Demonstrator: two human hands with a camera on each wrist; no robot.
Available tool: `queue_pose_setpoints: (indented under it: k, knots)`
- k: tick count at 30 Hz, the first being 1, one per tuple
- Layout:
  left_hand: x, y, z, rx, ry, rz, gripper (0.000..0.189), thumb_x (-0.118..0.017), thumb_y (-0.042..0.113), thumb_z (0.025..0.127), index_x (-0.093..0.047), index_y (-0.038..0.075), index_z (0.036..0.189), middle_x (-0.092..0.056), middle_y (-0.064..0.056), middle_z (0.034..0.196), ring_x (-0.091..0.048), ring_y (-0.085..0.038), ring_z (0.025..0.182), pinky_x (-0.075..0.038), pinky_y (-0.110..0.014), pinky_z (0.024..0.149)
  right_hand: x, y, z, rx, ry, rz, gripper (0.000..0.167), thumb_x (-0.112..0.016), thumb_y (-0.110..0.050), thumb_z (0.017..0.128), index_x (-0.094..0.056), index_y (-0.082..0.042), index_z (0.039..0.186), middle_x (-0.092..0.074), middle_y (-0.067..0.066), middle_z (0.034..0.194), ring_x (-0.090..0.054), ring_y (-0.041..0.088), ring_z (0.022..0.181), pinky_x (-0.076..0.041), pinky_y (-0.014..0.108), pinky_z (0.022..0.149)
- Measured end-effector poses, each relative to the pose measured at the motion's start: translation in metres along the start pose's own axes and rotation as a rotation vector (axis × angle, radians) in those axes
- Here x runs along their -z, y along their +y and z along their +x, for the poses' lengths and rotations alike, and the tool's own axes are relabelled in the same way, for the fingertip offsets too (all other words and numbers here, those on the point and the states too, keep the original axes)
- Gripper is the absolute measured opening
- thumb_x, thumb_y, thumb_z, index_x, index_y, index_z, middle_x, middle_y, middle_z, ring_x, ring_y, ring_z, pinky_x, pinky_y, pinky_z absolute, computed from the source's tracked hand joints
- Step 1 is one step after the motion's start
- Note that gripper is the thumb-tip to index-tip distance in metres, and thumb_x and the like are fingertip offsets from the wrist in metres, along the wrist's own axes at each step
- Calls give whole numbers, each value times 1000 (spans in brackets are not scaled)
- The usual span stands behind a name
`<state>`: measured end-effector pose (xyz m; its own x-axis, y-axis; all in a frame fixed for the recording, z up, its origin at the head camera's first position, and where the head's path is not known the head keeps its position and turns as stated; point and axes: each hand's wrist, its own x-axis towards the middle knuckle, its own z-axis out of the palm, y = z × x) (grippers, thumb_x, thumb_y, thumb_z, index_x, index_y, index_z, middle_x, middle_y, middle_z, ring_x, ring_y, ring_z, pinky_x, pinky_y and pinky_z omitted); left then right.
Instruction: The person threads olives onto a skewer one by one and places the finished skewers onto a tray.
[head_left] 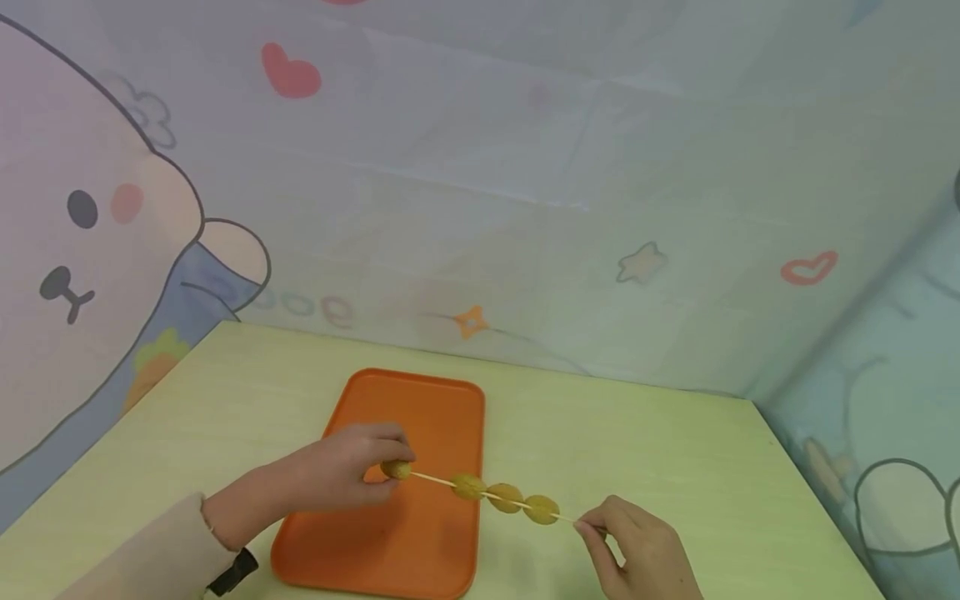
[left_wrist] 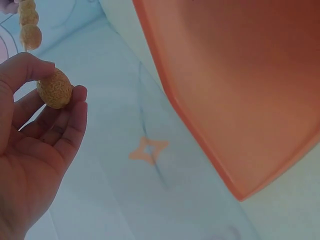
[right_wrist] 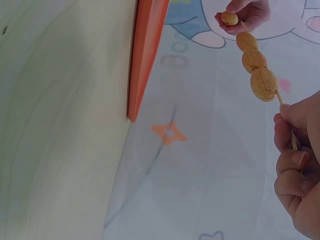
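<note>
In the left wrist view my left hand (left_wrist: 42, 122) pinches a wrinkled, yellow-brown oval ball (left_wrist: 56, 90) between thumb and fingers. My right hand (head_left: 645, 546) grips the lower end of a thin wooden skewer (head_left: 432, 478). Three similar balls (head_left: 505, 497) sit threaded close together on the skewer, nearer the right hand. The bare tip points left at the ball in my left hand; whether it enters that ball I cannot tell. Both hands are held above the table, the left one over an orange tray (head_left: 375, 542).
The rectangular tray has a raised rim and lies on a pale yellow-green table (head_left: 637, 450). Behind the table hangs a cartoon-printed backdrop (head_left: 480, 208), which continues along the right side. A black clip-like piece (head_left: 234, 572) is at my left sleeve.
</note>
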<state>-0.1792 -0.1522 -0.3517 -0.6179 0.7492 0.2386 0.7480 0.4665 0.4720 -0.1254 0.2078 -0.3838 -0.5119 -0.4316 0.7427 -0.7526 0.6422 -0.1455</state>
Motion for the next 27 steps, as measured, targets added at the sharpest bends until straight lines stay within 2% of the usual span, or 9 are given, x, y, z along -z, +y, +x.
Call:
queue_pose_setpoints:
  k: [7, 15, 17, 19, 22, 25, 27]
  knots:
    - [-5, -2, 0, -16, 40, -7, 17, -65, 3, 88, -66, 13, 102, -54, 10, 95, -52, -1, 82, -51, -20, 73, 1, -2, 1, -25, -14, -12, 28, -49, -38, 100, -61, -22, 80, -51, -20, 71, -49, -7, 63, -40, 9, 55]
    - [-8, 0, 0, -34, 61, -27, 17, -71, 5, 86, -61, 16, 95, -49, 11, 89, -48, -2, 76, -48, -20, 69, 1, -2, 0, -17, -13, -5, 29, -49, -38, 100, -61, -22, 80, -51, -19, 71, -48, -7, 62, -40, 8, 54]
    - [-8, 1, 0, -31, 63, -35, 19, -72, 5, 85, -60, 17, 94, -48, 11, 88, -47, -2, 76, -48, -21, 68, 1, -2, -1, -17, -16, -4, 23, -54, -34, 98, -61, -22, 80, -51, -19, 71, -48, -7, 62, -40, 9, 54]
    - [-8, 1, 0, -30, 69, -39, 21, -74, 6, 84, -58, 17, 93, -47, 11, 88, -47, -2, 76, -48, -22, 67, 1, -3, -1, -24, -23, -6, 14, -65, -25, 93, -61, -22, 80, -51, -20, 71, -48, -8, 62, -40, 9, 54]
    - [-8, 2, -1, -33, 79, -42, 23, -75, 6, 83, -56, 17, 92, -46, 10, 88, -45, -2, 75, -48, -22, 66, 3, -5, 0, -41, -34, -13, 23, -79, -8, 79, -61, -23, 80, -51, -20, 71, -49, -8, 63, -40, 9, 54]
    - [-9, 4, -1, -26, 87, -44, 24, -76, 6, 82, -56, 16, 92, -46, 10, 88, -46, -2, 75, -49, -22, 66, 4, -7, 0, -60, -44, -18, 28, -81, -5, 74, -61, -23, 79, -52, -21, 71, -49, -8, 63, -40, 8, 54]
    - [-9, 5, -2, -7, 83, -51, 24, -76, 6, 82, -58, 15, 95, -46, 9, 91, -47, -2, 76, -50, -22, 66, 4, -8, 0, -70, -50, -18, 23, -80, -9, 78, -61, -23, 79, -52, -21, 71, -48, -9, 63, -39, 8, 54]
